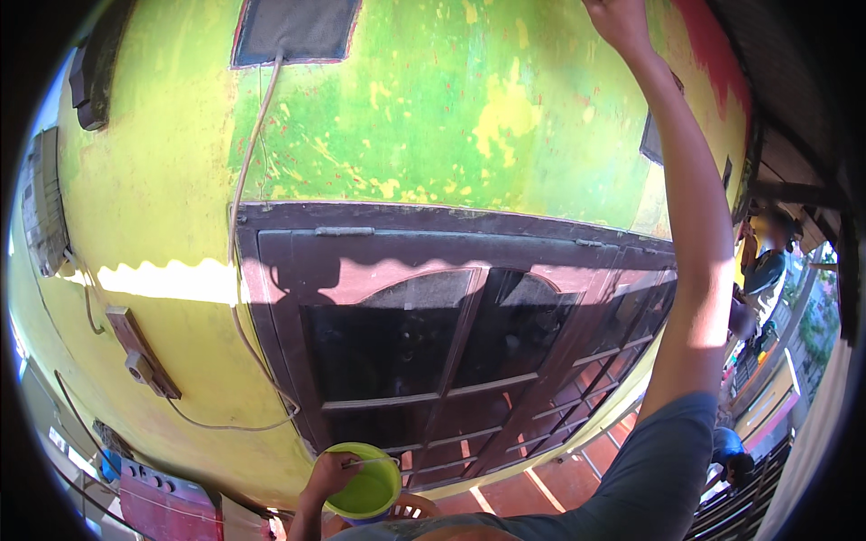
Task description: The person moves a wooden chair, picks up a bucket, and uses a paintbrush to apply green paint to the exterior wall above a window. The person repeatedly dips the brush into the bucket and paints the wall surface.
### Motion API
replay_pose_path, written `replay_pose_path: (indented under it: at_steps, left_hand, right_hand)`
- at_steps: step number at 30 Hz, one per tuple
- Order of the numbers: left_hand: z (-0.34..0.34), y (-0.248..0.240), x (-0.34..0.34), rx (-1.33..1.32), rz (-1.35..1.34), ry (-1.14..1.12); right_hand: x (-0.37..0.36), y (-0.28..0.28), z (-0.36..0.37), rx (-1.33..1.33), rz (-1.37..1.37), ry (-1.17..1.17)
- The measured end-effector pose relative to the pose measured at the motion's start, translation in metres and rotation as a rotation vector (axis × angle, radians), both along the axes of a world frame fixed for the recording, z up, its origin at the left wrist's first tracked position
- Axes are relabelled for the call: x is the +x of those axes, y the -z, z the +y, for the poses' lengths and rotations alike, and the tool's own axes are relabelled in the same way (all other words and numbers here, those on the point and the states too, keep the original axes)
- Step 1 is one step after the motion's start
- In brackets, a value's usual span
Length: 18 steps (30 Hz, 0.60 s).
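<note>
At the lower middle, my left hand (336, 472) is closed at the left rim of a lime-yellow bucket (386, 462), holding it. A thin pale bar, which looks like the bucket's handle, runs from my fingers across the opening. The inside of the bucket is yellow-green; whether that is paint or the bucket's own colour is unclear. My right arm stretches up along the wall, and my right hand (621, 22) is cut off by the top edge. Its fingers are out of sight. Nearest to it is the patchy green and yellow painted wall (433, 117).
Below the green wall is a dark brown door (442, 397) with glass panes. A cable (244, 171) hangs from a wall opening to a socket board (144, 352). A slatted chair (410, 507) is under the bucket. People (765, 270) are at the far right.
</note>
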State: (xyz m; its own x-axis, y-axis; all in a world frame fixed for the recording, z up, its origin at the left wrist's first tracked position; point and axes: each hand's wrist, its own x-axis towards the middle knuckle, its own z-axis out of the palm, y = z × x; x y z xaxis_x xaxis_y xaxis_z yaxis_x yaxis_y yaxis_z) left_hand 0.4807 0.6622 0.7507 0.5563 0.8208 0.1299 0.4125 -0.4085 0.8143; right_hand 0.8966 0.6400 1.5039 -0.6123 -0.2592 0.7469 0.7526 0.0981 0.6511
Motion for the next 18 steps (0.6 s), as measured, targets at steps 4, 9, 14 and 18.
replay_pose_path:
  at_steps: [4,9,14,18]
  left_hand:
    - [0.007,-0.001,0.001,-0.011,-0.007,0.025]
    - [0.011,0.003,0.003,-0.008,0.020,0.051]
    - [0.014,0.015,0.008,0.012,0.032,0.107]
    - [0.019,0.020,0.015,-0.076,0.055,0.104]
  right_hand:
    - [-0.006,0.137,-0.041,-0.351,0.029,0.110]
    - [-0.046,0.208,-0.096,-0.876,0.170,0.110]
    - [-0.065,0.178,-0.074,-1.117,0.278,0.185]
    - [-0.067,0.090,-0.055,-0.959,0.323,0.158]
